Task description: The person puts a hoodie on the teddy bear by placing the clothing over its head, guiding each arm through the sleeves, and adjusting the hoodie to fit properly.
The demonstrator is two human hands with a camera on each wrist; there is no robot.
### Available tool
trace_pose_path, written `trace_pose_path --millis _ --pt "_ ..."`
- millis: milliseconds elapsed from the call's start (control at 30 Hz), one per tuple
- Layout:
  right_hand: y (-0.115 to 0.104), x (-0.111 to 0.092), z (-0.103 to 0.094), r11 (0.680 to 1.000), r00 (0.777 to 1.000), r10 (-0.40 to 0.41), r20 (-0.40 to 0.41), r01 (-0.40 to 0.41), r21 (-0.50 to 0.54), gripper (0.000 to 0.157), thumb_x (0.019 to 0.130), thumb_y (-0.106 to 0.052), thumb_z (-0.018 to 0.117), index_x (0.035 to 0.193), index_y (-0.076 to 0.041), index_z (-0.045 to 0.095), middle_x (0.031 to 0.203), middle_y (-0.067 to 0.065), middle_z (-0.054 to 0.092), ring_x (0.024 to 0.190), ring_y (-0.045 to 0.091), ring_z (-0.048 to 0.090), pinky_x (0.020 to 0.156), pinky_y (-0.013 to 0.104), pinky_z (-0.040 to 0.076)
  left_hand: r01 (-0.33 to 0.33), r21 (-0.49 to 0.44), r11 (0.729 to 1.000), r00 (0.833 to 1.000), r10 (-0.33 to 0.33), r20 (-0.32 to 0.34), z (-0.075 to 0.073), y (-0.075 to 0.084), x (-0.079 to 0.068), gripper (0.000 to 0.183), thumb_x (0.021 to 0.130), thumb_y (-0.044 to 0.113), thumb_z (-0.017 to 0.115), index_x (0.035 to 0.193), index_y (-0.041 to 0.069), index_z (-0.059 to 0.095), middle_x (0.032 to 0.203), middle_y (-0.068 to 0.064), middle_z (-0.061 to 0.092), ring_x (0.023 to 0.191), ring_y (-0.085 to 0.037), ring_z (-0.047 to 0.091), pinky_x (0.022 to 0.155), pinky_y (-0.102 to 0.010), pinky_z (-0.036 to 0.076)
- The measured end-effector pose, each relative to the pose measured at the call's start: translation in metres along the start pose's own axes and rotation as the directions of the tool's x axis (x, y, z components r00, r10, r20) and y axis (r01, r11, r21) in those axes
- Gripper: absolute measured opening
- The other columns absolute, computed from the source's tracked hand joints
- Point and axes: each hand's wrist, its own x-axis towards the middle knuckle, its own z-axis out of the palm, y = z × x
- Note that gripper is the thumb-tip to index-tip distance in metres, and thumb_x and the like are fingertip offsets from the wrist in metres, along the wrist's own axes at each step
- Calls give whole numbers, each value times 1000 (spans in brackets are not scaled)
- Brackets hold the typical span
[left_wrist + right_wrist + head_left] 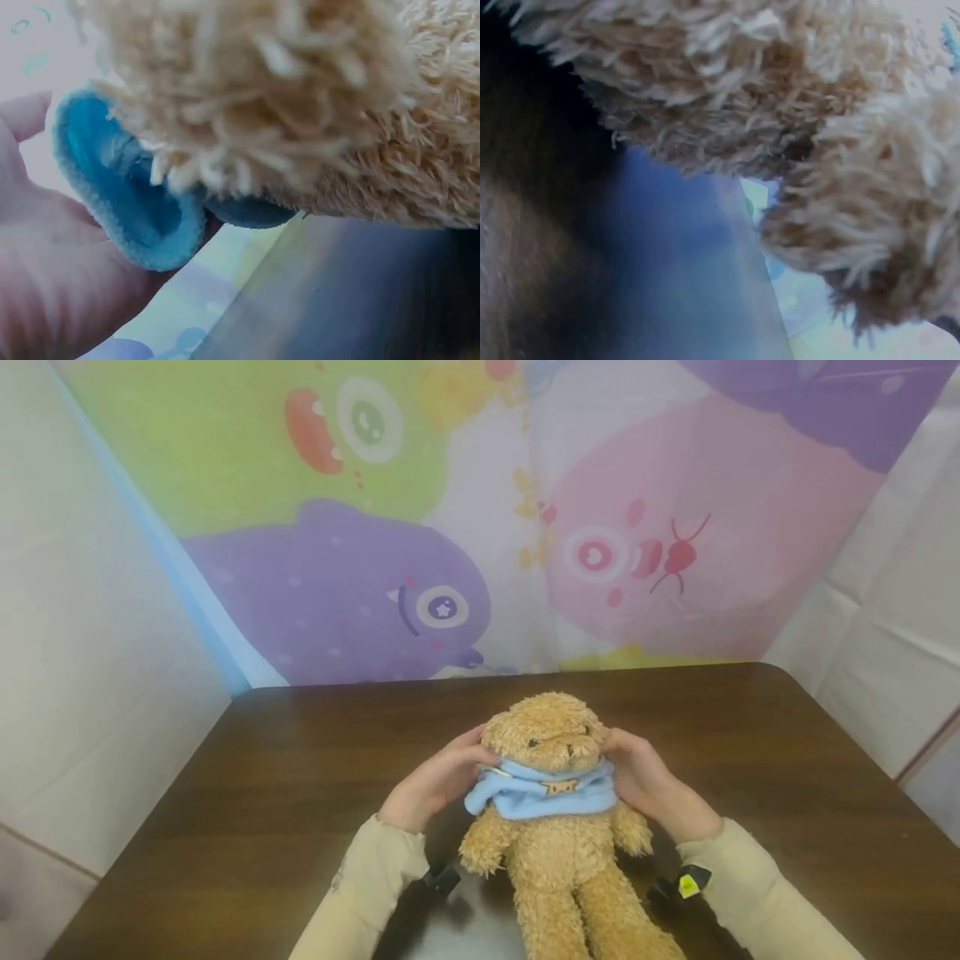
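A tan plush teddy bear [562, 852] faces me at the near side of the table, with a small blue shirt [517, 793] bunched round its neck and upper chest. Both furry arms hang below the shirt. My left hand [435, 781] grips the shirt by the collar, thumb in front beside the cheek, fingers hidden behind the head. On the other side my right hand [656, 781] holds the shirt near the neck, its fingertips behind the head. In the left wrist view an open blue sleeve [127, 202] lies against my palm; fur [705, 90] fills much of the right wrist view.
The dark brown tabletop [315, 760] stretches round the bear. A cartoon-printed curtain [525, 527] hangs behind the table's far edge, with pale cloth walls [112, 610] on both sides. Dark wrist-camera mounts [442, 881] sit below my sleeves.
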Motion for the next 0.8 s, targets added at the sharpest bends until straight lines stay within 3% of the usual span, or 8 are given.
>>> trace_pose_path --millis 33,100,167,233,333,467,667,800 --pt "-1 -1 -1 1000 999 3 46 -1 -27 28 85 -7 31 100 -17 53 105 -4 51 101 10 46 92 28 33 12 19 1000 1000 -13 9 0 1 -1 65 81 2 44 141 3 21 131 -14 43 105 -10 47 100 -34 31" --pt "-4 -5 -2 994 994 35 107 -24 -102 47 86 -11 36 133 -13 33 134 6 37 125 21 31 105 40 21 13 65 998 1000 -14 3 0 3 -2 68 82 4 48 142 1 16 129 -17 42 100 -10 48 97 -33 33" --pt "-5 -5 -3 980 989 50 136 -22 -195 68 86 -15 41 145 -11 7 147 15 15 135 31 12 108 51 7 -14 107 994 1000 16 -19 -1 5 -3 59 82 4 50 135 -3 25 114 -15 49 90 -9 50 89 -28 38" --pt "-6 -4 -3 960 988 50 145 -8 -278 82 85 -16 48 145 -6 -6 150 21 0 135 37 0 106 56 -2 -46 134 990 998 52 -47 -2 6 -3 45 82 2 51 124 -3 36 96 -4 52 80 -8 50 79 -24 41" --pt "-5 0 -1 907 992 14 124 40 -419 89 81 -20 62 146 -8 2 147 23 13 133 39 13 106 55 5 -115 157 981 988 129 -86 -4 7 -1 19 80 -4 49 97 3 47 77 2 50 70 -8 49 68 -22 42" --pt "-3 4 7 813 998 -63 20 63 -579 94 74 -20 73 145 -8 13 142 20 28 129 36 25 106 53 15 -154 234 960 963 198 -180 -3 8 0 14 78 -6 48 83 7 45 74 2 47 67 -10 46 65 -22 41" --pt "-2 5 17 747 982 -186 -22 127 -652 88 72 -15 75 142 -7 22 144 13 29 135 31 18 107 52 14 -165 314 935 913 265 -309 1 7 5 13 85 -5 46 88 7 41 84 1 49 79 -11 49 73 -27 41" --pt "0 7 18 700 973 -230 -33 141 -700 85 71 -18 76 140 -11 27 136 11 39 129 32 31 104 53 22 -184 469 864 878 359 -317 4 6 6 15 86 -7 42 93 6 41 81 0 47 78 -15 45 70 -28 37"
